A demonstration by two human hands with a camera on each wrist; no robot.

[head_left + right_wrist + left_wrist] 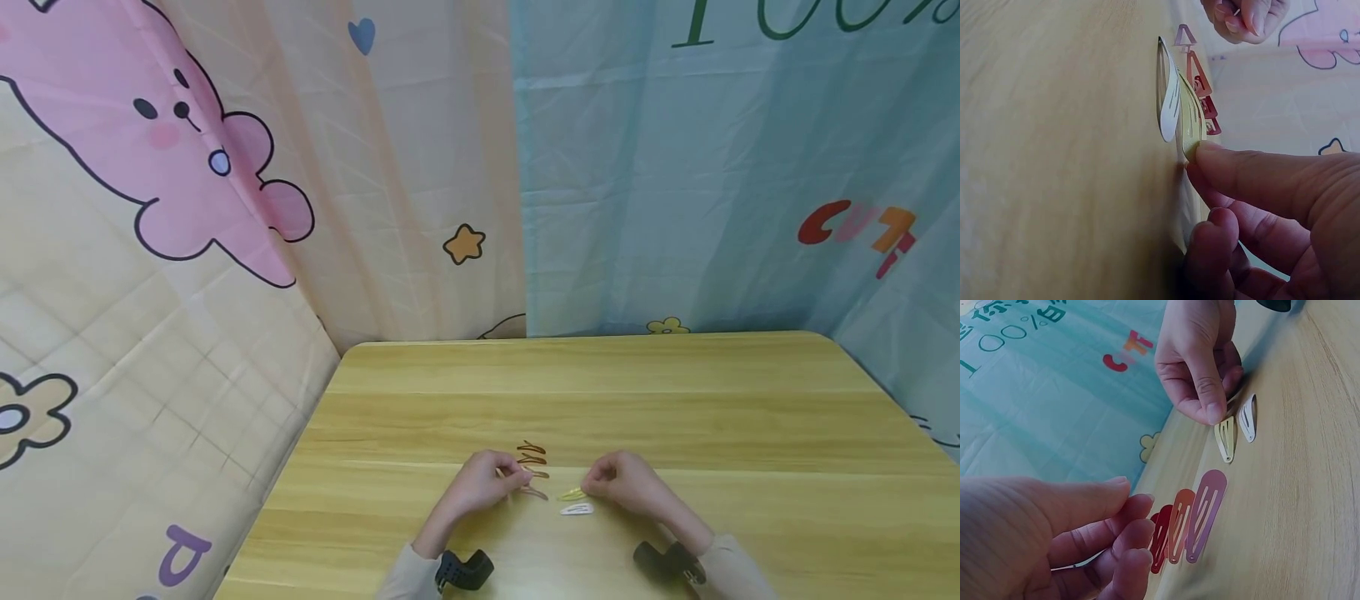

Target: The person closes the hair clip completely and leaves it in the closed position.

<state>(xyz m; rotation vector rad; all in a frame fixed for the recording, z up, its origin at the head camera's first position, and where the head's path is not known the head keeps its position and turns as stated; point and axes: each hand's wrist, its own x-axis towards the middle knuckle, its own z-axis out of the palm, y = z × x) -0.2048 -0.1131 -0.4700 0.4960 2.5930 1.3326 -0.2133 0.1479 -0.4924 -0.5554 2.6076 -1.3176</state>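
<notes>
My right hand pinches the broad end of a yellow snap hair clip between thumb and index finger, low over the table. Beside that clip lies a white snap hair clip. My left hand hovers by a column of several hair clips, thumb and index finger close together, the other fingers loosely curled and nothing held. Nearest it are a pink-purple clip, an orange clip and a dark red clip, the last partly hidden behind the fingertips.
The clips lie on a light wooden table near its front. Patterned curtains hang behind and to the left of it. Dark wrist cameras sit on both wrists.
</notes>
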